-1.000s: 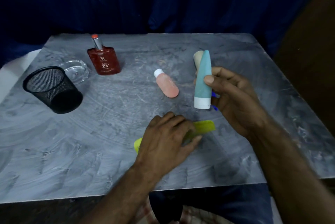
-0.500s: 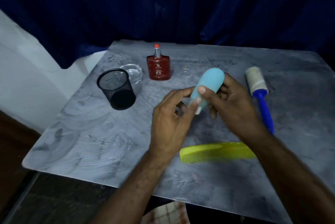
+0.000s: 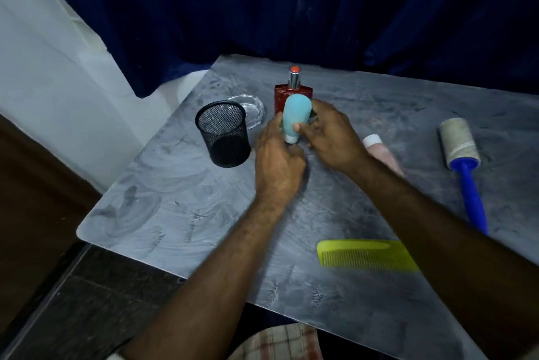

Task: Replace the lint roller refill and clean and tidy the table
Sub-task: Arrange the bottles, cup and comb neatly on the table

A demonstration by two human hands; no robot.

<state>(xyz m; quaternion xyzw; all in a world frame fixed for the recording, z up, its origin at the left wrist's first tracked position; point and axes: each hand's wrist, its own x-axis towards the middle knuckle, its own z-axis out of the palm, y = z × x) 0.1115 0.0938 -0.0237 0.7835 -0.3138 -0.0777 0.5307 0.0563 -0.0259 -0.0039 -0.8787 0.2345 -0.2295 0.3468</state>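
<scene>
While held cap-down between both hands near the far left corner of the table (image 3: 175,213), stands almost upright, long axis vertical: the blue tube (image 3: 296,116), white cap at the bottom, just above the surface. Right hand (image 3: 332,135) wrapped round its right side, thumb across the front; left hand (image 3: 278,161) closed in against its lower left, fingers at the cap. Just left of the tube, well within reach of the left hand: the mesh cup (image 3: 224,133), mouth up. Directly behind: the red bottle (image 3: 293,94), near enough to be knocked. Probably next: setting the tube down upright or dropping it into the cup. Far off toward the right edge, handle pointing at the near edge: the lint roller (image 3: 460,146), nearer the right hand, refill seemingly not yet changed.

Counted: one tube, one cup, one red bottle, one glass dish (image 3: 250,108), one pink bottle (image 3: 382,152), one comb (image 3: 367,256), one roller.
</scene>
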